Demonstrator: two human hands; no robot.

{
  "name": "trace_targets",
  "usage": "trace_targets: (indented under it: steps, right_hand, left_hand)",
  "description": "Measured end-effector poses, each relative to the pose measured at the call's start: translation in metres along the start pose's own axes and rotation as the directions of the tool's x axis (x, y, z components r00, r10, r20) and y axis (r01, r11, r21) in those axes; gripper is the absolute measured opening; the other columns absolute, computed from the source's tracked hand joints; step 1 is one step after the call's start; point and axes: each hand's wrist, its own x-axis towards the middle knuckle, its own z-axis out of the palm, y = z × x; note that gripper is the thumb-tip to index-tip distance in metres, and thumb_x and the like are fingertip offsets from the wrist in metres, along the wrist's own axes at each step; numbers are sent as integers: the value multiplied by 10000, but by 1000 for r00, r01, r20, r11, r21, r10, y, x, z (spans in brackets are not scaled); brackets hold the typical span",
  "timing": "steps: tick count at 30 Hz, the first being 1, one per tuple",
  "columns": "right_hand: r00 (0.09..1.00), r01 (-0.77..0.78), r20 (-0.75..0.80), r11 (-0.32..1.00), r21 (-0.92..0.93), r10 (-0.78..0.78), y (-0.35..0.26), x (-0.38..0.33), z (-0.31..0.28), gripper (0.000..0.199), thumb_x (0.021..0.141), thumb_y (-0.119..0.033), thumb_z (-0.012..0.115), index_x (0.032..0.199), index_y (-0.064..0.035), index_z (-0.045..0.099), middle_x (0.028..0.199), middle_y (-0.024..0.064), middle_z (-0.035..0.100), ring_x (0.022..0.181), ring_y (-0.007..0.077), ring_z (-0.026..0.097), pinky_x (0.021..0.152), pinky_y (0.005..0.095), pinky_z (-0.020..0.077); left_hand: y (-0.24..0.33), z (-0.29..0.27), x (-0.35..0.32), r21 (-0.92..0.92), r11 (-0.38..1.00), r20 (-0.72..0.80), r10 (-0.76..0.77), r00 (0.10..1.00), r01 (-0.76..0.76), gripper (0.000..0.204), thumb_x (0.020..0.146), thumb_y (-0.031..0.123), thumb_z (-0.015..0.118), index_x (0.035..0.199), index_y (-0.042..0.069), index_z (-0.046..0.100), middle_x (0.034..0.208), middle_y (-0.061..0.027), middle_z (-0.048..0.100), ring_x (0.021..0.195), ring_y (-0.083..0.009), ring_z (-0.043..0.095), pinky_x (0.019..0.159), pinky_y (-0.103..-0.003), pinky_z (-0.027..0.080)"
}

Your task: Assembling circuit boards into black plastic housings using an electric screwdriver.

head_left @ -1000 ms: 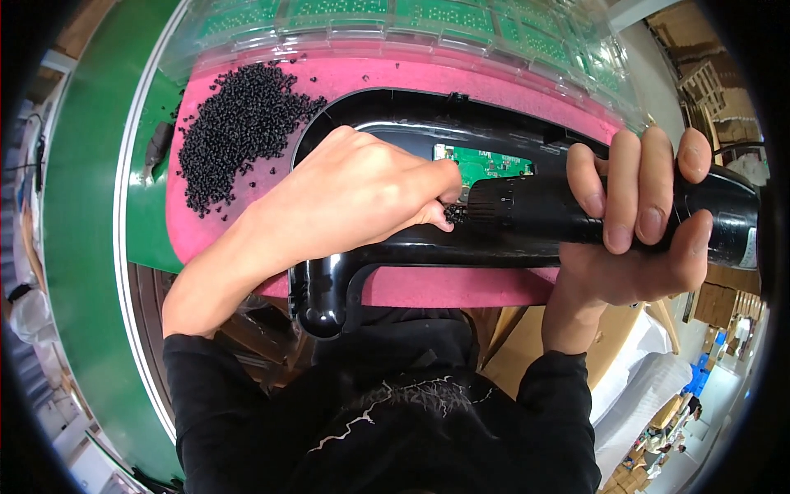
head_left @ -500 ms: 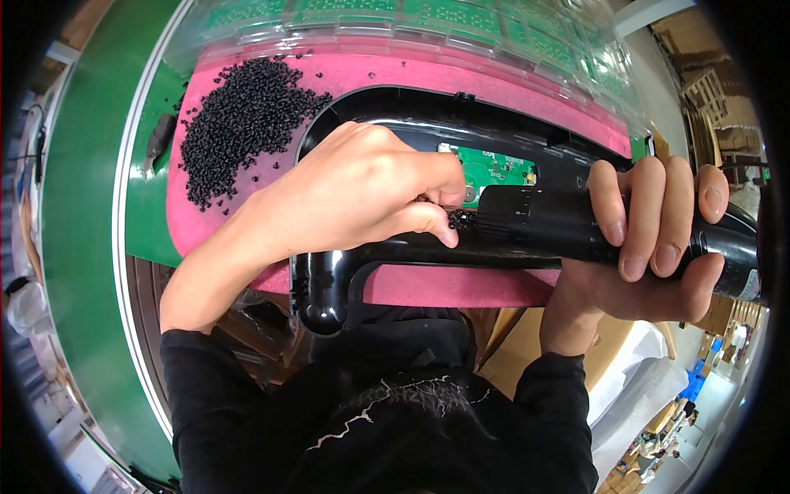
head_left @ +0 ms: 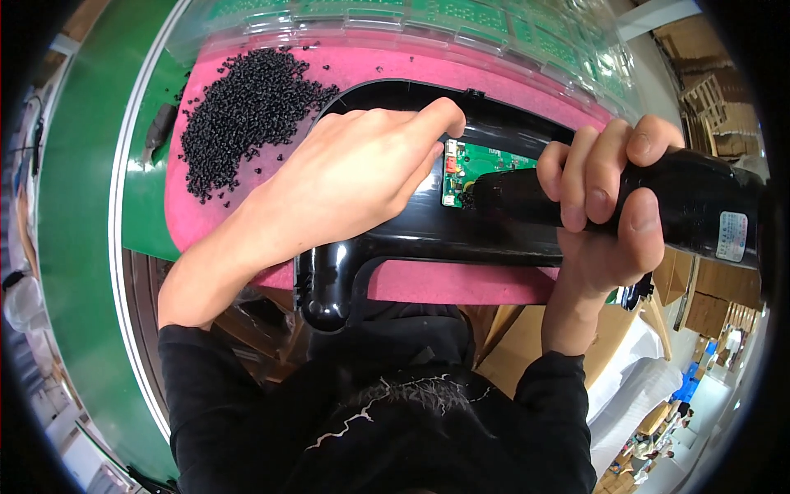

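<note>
Right hand (head_left: 601, 193): fingers grasping black cylindrical driver (head_left: 699, 198) | left hand (head_left: 370, 165): fingers curled, contents unclear | green rectangular circuit board (head_left: 485, 160): view's 1 o'clock, laid in glossy black plastic shell (head_left: 461, 239); fastening apparently unfinished

Two hands (head_left: 350, 173) (head_left: 605, 193), one power screwdriver (head_left: 695, 202)

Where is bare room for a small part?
Bare: the green surface left of the white strip; the pink mat between the black housing and the lap. Crowded: around the black pile and beneath the left hand and right hand.
</note>
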Motion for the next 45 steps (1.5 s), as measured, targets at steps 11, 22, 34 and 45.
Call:
trace_targets:
  steps: [11, 22, 34, 45]
  right_hand:
    - [988, -65, 132, 995, -73, 74, 3, 6, 6, 357, 861, -265, 720, 1063, -114, 468, 701, -9, 499, 543, 94, 455, 601, 309, 413]
    - [996, 25, 85, 1000, -8, -24, 6, 2, 6, 361, 860, -279, 702, 1089, -95, 493, 667, -15, 480, 525, 101, 447, 532, 287, 369]
    - [986, 153, -3, 901, 406, -166, -15, 0, -6, 293, 834, -199, 681, 1051, -90, 518, 717, -31, 523, 585, 79, 497, 666, 250, 389]
    - [969, 224, -8, 863, 453, -248, -18, -4, -11, 337, 824, -201, 696, 1072, -87, 499, 719, -24, 540, 587, 98, 526, 660, 280, 424]
  left_hand:
    - [-9, 5, 1, -145, 973, -82, 168, 982, -178, 293, 814, 1, 645, 1098, 22, 573, 870, -141, 656, 831, -342, 660, 679, -419, 504]
    - [-7, 3, -2, -128, 963, -41, 232, 972, -235, 365, 735, -17, 713, 1078, 38, 603, 825, -103, 648, 814, -309, 657, 697, -421, 518]
    - [1, -2, 4, -393, 885, -90, 232, 969, -248, 330, 734, 19, 784, 1018, -20, 619, 871, -83, 690, 788, -176, 718, 701, -273, 569]
    - [5, 1, 7, -274, 875, -206, 352, 913, -400, 362, 696, 29, 821, 1000, -19, 632, 914, -117, 691, 772, -206, 721, 702, -293, 565]
